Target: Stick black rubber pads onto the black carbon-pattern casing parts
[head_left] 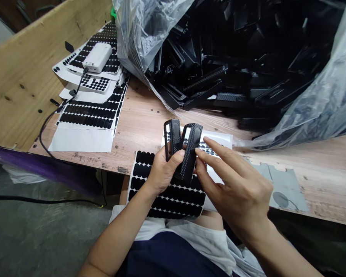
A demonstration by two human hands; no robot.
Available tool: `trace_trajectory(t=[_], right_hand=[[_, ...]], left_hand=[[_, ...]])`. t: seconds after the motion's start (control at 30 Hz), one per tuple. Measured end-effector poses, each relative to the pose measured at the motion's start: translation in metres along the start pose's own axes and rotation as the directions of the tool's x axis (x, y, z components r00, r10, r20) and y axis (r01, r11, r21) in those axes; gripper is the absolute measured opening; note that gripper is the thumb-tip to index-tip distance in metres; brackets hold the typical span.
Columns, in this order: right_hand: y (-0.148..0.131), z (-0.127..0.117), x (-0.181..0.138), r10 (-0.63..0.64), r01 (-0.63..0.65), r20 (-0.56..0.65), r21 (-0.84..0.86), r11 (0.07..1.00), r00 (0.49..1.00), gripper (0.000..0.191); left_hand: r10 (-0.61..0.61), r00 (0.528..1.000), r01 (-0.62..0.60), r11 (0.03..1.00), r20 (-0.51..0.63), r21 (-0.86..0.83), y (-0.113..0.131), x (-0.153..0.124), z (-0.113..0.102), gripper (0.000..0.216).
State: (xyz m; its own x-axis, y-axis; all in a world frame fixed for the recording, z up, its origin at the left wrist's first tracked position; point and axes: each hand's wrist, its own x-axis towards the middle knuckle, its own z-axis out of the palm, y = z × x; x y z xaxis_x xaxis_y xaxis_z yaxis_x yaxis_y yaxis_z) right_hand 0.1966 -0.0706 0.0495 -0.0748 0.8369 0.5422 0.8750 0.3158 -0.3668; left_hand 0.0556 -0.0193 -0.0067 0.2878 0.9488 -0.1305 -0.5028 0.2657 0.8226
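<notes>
My left hand is closed around two black textured plastic parts, held upright side by side above my lap. My right hand has its fingers stretched out, and its fingertips touch the right-hand part. Under both hands lies a white sheet of black oval stickers, hanging over the table's front edge onto my lap. A second sheet with small round black dots lies on the wooden table just behind the parts.
A large clear plastic bag full of black plastic parts fills the back right. Stacked sticker sheets lie at the left with a white power bank and its black cable on top. A plywood wall borders the left.
</notes>
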Motion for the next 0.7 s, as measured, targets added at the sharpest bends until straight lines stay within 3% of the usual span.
trace_trajectory(t=[0.13,0.27,0.4,0.53,0.6,0.7], right_hand=[[0.004,0.000,0.005,0.039,-0.038,-0.018,0.005,0.999,0.999,0.022],[0.011,0.003,0.013,0.212,-0.207,-0.011,0.175,0.963,0.977,0.018],[0.016,0.010,0.023,0.415,-0.452,0.197,0.537,0.712,0.888,0.037],[0.020,0.017,0.031,0.419,-0.554,0.380,0.692,0.463,0.824,0.061],[0.023,0.018,0.033,0.386,-0.570,0.429,0.707,0.420,0.817,0.069],[0.031,0.013,0.035,0.319,-0.561,0.463,0.701,0.440,0.827,0.076]], left_hand=[[-0.094,0.995,0.095,0.995,0.045,-0.026,0.003,0.000,0.000,0.058],[-0.120,0.989,0.123,0.992,0.090,-0.027,0.008,-0.002,0.001,0.057],[-0.116,0.989,0.117,0.993,0.090,-0.011,0.010,-0.002,0.002,0.057],[-0.098,0.992,0.098,0.995,0.082,-0.001,0.009,-0.003,0.002,0.057],[-0.101,0.993,0.100,0.995,0.066,0.009,0.009,-0.004,0.002,0.058],[-0.114,0.992,0.112,0.993,0.049,0.027,0.009,-0.004,0.002,0.060]])
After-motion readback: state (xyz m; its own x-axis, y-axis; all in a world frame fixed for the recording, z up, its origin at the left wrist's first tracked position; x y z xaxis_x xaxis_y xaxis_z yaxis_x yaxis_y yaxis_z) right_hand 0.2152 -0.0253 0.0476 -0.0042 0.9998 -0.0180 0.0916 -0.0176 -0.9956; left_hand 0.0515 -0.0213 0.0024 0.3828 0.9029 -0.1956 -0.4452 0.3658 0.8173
